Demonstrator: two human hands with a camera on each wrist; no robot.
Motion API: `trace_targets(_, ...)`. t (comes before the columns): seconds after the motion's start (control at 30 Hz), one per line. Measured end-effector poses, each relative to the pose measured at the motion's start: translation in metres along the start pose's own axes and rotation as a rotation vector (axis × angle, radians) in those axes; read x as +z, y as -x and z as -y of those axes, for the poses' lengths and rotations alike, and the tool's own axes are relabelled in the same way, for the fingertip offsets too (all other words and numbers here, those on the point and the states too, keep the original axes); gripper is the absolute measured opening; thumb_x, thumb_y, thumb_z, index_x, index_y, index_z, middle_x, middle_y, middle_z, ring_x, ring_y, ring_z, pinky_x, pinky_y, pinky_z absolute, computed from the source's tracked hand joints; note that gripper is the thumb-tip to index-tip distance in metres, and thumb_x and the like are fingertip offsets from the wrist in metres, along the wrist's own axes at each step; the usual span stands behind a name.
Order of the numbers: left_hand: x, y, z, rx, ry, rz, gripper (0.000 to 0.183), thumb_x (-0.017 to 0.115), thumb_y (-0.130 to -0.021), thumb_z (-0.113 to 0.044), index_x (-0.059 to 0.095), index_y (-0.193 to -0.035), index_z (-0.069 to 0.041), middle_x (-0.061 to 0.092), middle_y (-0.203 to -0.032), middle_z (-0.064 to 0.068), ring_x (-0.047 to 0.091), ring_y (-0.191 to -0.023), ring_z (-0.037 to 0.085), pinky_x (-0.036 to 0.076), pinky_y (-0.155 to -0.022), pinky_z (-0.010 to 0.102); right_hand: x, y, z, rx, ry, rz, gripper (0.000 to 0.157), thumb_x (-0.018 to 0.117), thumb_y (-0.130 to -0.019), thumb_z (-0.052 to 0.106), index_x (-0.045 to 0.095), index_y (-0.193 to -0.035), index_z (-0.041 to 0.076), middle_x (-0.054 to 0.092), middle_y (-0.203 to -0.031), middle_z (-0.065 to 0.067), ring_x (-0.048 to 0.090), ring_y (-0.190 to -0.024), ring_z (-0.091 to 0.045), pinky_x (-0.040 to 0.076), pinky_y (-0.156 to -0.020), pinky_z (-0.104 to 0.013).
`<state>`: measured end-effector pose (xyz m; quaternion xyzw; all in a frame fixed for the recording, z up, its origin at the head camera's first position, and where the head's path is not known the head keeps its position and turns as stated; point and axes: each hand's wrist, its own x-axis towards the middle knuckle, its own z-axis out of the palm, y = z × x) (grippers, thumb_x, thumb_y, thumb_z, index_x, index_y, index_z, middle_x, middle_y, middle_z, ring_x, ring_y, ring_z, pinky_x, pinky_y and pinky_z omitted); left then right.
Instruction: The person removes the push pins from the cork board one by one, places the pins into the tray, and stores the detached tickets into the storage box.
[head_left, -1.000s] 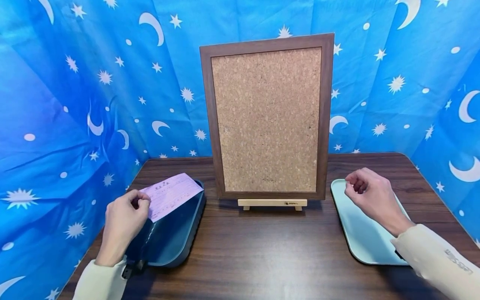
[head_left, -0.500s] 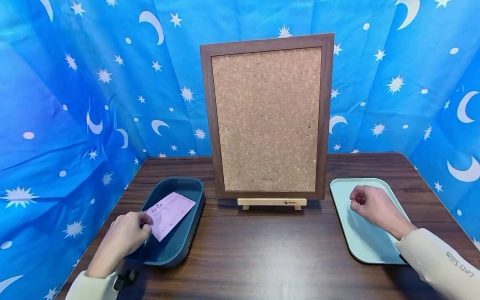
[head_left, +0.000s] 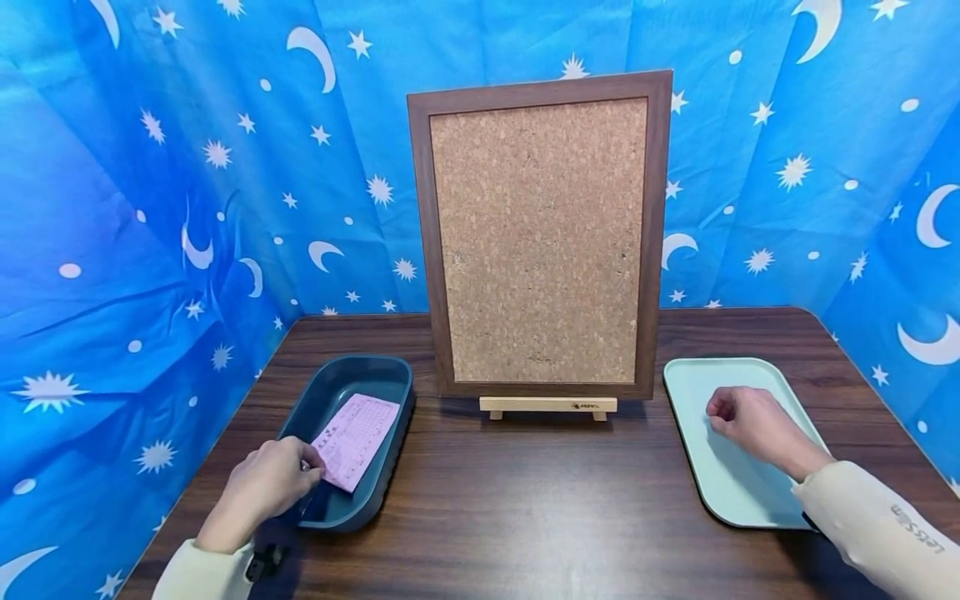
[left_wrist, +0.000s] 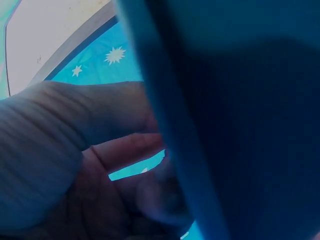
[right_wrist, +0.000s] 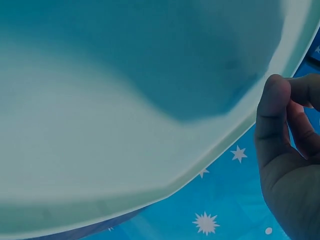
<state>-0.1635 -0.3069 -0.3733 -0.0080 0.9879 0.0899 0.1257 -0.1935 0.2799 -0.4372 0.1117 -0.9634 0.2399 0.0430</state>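
A pink printed paper slip (head_left: 358, 440) lies slanted inside the dark blue tray (head_left: 408, 392) at the left. My left hand (head_left: 273, 482) pinches the slip's near left edge between thumb and fingers, low over the tray. In the left wrist view the tray's wall (left_wrist: 265, 125) fills the right side and hides my left fingertips. Over the mint green tray (head_left: 705, 371) hovers my right hand (head_left: 761, 425), fingers curled. Its thumb and forefinger tips meet in the right wrist view, with nothing visible between them.
Between the trays a brown-framed cork board (head_left: 543, 250) stands upright on a small wooden stand (head_left: 547, 406). The dark wooden table (head_left: 540, 500) runs back to a blue curtain (head_left: 352, 167) with stars and moons, which also closes off both sides.
My left hand has lowered the pink slip into the dark blue tray, and the slip has turned. My right hand has sunk toward the green tray.
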Motion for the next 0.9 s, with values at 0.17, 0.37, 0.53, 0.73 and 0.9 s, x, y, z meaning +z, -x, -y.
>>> trace_targets(0.17, 0.003, -0.002, -0.002, 0.013, -0.028, 0.031, 0.008, 0.07, -0.085, -0.018, 0.073, -0.088, -0.011, 0.06, -0.072, 0.001, 0.05, -0.063, 0.019, 0.042, -0.056, 0.037, 0.002, 0.002, -0.003, -0.01, -0.01, 0.02, 0.014, 0.068, -0.077, -0.002, 0.06, -0.073, 0.008, 0.054, -0.065, 0.005, 0.047, -0.059, -0.011, 0.039, -0.052, -0.028)
trace_targets(0.37, 0.003, -0.004, -0.003, 0.04, -0.047, 0.044, 0.007, 0.073, -0.082, -0.021, 0.074, -0.085, -0.015, 0.061, -0.076, 0.0, 0.048, -0.064, 0.02, 0.039, -0.055, 0.038, 0.004, 0.005, -0.006, -0.028, -0.016, 0.032, 0.016, 0.07, -0.077, -0.003, 0.06, -0.073, 0.009, 0.055, -0.065, 0.006, 0.047, -0.059, -0.01, 0.039, -0.052, -0.028)
trace_targets(0.53, 0.0, -0.005, -0.001, 0.023, -0.046, 0.062, 0.021, 0.079, -0.074, -0.034, 0.074, -0.086, -0.017, 0.064, -0.083, 0.003, 0.049, -0.068, 0.022, 0.042, -0.057, 0.041, 0.006, 0.009, -0.006, -0.033, -0.009, 0.025, 0.017, 0.07, -0.076, -0.003, 0.059, -0.073, 0.01, 0.054, -0.066, 0.006, 0.047, -0.06, -0.009, 0.039, -0.054, -0.028)
trace_targets(0.73, -0.009, 0.001, -0.013, 0.08, 0.006, -0.078, 0.04, 0.073, -0.08, -0.04, 0.072, -0.102, -0.008, 0.062, -0.075, 0.004, 0.049, -0.061, 0.019, 0.041, -0.052, 0.037, -0.004, 0.01, 0.001, 0.007, -0.017, 0.022, 0.009, 0.068, -0.079, -0.001, 0.062, -0.084, 0.004, 0.056, -0.071, 0.002, 0.05, -0.062, -0.013, 0.041, -0.053, -0.031)
trace_targets(0.9, -0.011, 0.008, -0.04, 0.267, -0.003, -0.318, 0.048, 0.065, -0.086, -0.044, 0.067, -0.116, -0.006, 0.065, -0.105, 0.018, 0.058, -0.093, 0.036, 0.047, -0.076, 0.054, -0.019, 0.008, 0.01, 0.007, -0.001, -0.044, 0.01, 0.066, -0.082, 0.003, 0.064, -0.091, 0.002, 0.06, -0.079, -0.003, 0.055, -0.068, -0.017, 0.045, -0.057, -0.034)
